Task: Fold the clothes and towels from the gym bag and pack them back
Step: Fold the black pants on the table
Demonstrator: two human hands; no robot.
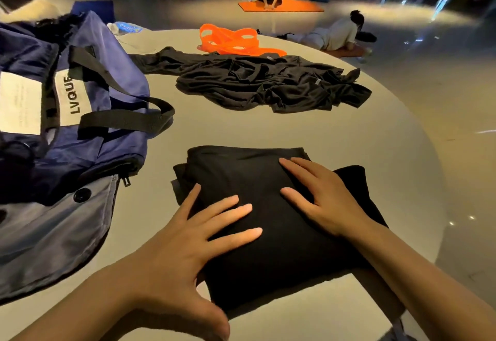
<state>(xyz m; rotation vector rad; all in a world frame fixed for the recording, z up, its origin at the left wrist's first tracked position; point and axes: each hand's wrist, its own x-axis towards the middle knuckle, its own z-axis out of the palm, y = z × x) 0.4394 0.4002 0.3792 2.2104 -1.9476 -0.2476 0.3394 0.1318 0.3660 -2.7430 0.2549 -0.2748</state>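
both hands flat: left hand (185, 244) & right hand (326, 201) on folded black garment (268, 233).

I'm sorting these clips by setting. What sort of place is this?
Probably a gym or fitness studio. A person kneels on an orange mat on the floor, another lies on a second mat, and a blue gym bag sits on the round table beside sports clothes.
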